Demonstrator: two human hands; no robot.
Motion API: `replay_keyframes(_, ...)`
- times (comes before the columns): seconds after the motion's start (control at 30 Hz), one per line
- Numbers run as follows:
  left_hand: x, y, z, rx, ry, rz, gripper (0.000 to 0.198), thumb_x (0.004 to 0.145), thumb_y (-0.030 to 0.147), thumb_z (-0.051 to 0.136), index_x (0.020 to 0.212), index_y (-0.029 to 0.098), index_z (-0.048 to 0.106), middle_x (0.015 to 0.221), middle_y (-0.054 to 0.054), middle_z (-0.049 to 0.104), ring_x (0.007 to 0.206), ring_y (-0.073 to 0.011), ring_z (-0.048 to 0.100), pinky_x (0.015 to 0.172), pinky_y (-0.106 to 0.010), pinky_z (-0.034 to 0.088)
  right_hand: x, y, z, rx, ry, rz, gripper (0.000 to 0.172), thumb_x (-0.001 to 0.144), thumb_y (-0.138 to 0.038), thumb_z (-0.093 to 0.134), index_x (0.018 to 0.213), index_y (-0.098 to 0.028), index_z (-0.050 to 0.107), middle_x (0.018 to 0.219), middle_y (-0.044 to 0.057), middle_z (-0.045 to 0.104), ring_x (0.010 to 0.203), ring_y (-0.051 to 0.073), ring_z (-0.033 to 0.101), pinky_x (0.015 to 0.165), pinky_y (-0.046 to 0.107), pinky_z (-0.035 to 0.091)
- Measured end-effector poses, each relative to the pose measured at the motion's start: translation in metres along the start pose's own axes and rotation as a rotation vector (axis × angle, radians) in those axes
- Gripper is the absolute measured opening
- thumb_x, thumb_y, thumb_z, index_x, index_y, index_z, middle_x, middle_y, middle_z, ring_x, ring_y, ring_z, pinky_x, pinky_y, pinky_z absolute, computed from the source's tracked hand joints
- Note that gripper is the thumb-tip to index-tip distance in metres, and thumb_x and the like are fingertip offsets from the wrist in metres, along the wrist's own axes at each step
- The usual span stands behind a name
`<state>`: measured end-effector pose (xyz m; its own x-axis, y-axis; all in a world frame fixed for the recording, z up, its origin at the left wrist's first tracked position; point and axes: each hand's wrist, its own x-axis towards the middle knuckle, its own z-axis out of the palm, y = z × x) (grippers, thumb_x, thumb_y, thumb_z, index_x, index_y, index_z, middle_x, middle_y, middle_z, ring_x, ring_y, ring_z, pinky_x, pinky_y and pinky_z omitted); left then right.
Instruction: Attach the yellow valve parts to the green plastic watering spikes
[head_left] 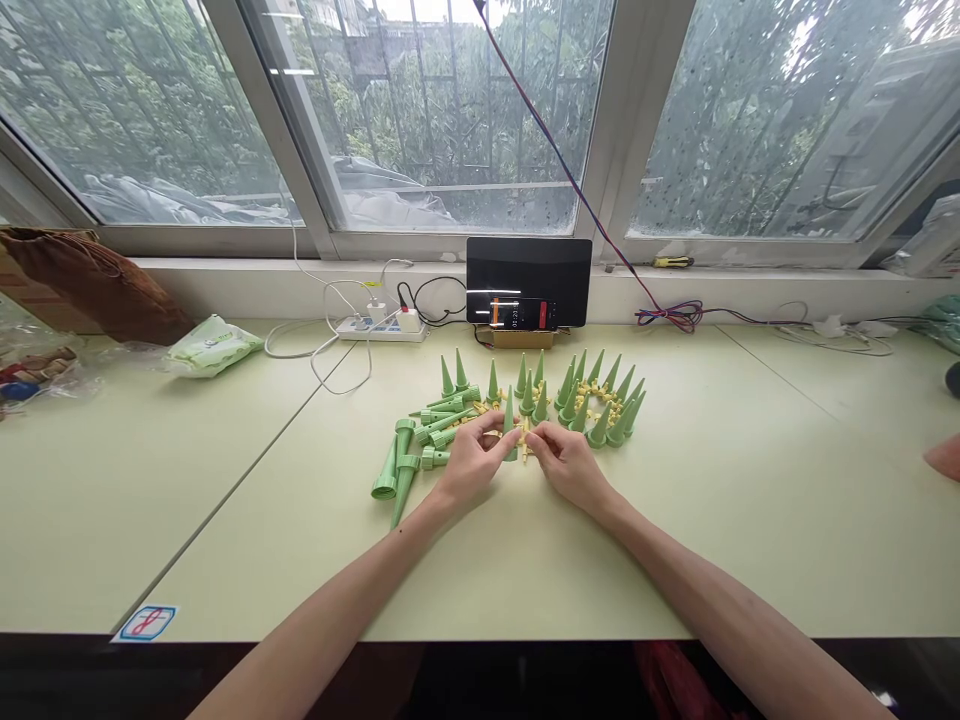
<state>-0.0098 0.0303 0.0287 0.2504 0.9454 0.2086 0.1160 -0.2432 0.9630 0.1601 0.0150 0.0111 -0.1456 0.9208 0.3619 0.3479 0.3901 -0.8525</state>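
My left hand [478, 452] is closed around a green plastic plant-watering spike [509, 412], its point facing up. Close beside it, the fingertips of my right hand [571, 462] pinch a small yellow plastic valve [525, 446]; whether it touches the spike I cannot tell. Left of my hands lie several loose green spikes [405, 465], some on their sides. Behind and to the right, upright green spikes [598, 428] stand in a ring around a heap of small yellow valves [596, 397]. More upright spikes [528, 397] stand just beyond my fingers.
A phone [523, 314] showing a timer leans against a dark tablet [529, 265] at the back. A power strip [382, 327] with white cables lies to its left. Farther left are a tissue pack [214, 346] and a brown bag [94, 285]. Bundled wires [670, 316] lie back right.
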Motion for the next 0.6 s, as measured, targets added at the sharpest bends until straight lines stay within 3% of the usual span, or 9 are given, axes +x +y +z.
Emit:
replay_keyframes(0.2, 0.0000, 0.0006, -0.0003, -0.023, 0.017, -0.027, 0.034, 0.084, 0.045, 0.066, 0.101, 0.015, 0.068, 0.097, -0.006, 0.070, 0.072, -0.0144, 0.065, 0.066, -0.025, 0.052, -0.0008, -0.0029, 0.0009, 0.072, -0.025, 0.032, 0.028, 0.095, -0.046, 0.052, 0.091, -0.019, 0.059, 0.073, 0.001, 0.060, 0.058, 0.014, 0.052, 0.054, 0.027, 0.039)
replay_keyframes(0.33, 0.0000, 0.0014, -0.0007, -0.031, 0.019, -0.056, 0.033, 0.083, 0.043, 0.068, 0.102, 0.016, 0.069, 0.100, -0.006, 0.071, 0.069, -0.0126, 0.064, 0.062, -0.023, 0.050, -0.0011, -0.0028, 0.0007, 0.093, -0.027, 0.024, 0.026, 0.095, -0.044, 0.053, 0.091, -0.019, 0.059, 0.079, 0.003, 0.063, 0.062, 0.016, 0.056, 0.055, 0.028, 0.040)
replay_keyframes(0.6, 0.0010, 0.0028, -0.0038, -0.081, -0.034, -0.101, 0.038, 0.081, 0.044, 0.071, 0.107, 0.016, 0.070, 0.081, -0.004, 0.068, 0.055, -0.0095, 0.055, 0.047, -0.021, 0.040, -0.0011, -0.0047, -0.0018, 0.064, -0.020, 0.036, 0.030, 0.095, -0.046, 0.050, 0.081, -0.020, 0.054, 0.061, -0.004, 0.046, 0.053, 0.013, 0.039, 0.050, 0.027, 0.032)
